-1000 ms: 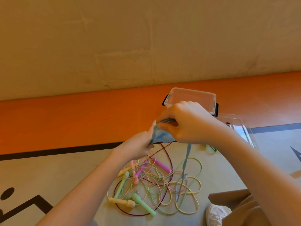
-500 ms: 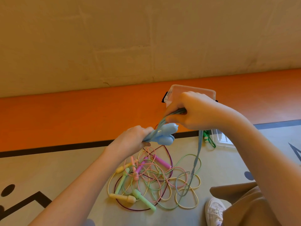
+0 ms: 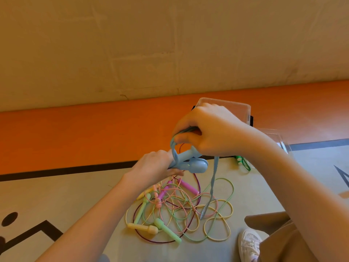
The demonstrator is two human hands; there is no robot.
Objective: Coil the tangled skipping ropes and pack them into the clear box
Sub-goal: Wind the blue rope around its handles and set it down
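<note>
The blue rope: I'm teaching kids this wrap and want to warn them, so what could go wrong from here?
The blue rope has a loose tail hanging into the tangled pile on the floor, so winding may snag those cords and drag them up. The right hand pinches only a few strands, so the wrap could slip off the blue handles that the left hand grips.

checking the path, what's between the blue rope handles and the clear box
In the head view, only the right hand, gripping the blue cord, sits between the blue handles and the clear box.
</note>
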